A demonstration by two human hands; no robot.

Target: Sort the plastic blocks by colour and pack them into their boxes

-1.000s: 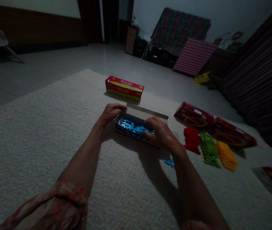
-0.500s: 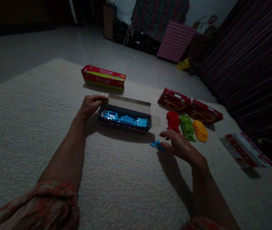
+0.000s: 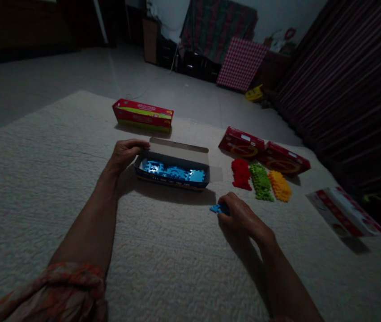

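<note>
A dark blue cardboard box (image 3: 172, 181) lies in front of me with its lid flap (image 3: 178, 150) standing up at the back. Inside are several light blue interlocking plastic pieces (image 3: 177, 172). At the box's left back corner, my left hand (image 3: 125, 155) pinches the edge by the flap. My right hand (image 3: 240, 214), front right of the box, has its thumb and fingers closed around a small blue interlocking piece (image 3: 215, 209) at the mat. Part of that piece is hidden by the fingers.
Red (image 3: 241, 174), green (image 3: 260, 182) and yellow pieces (image 3: 280, 186) lie in piles to the right. Two dark red boxes (image 3: 242, 143) stand behind them. A red and yellow-green box (image 3: 143, 115) is at the back, and a white and red box (image 3: 346, 212) far right on the quilted mat (image 3: 166, 259).
My right hand has come a little left and its fingers have closed over the blue piece on the mat. My left hand keeps its place at the box. The view has tilted slightly.
</note>
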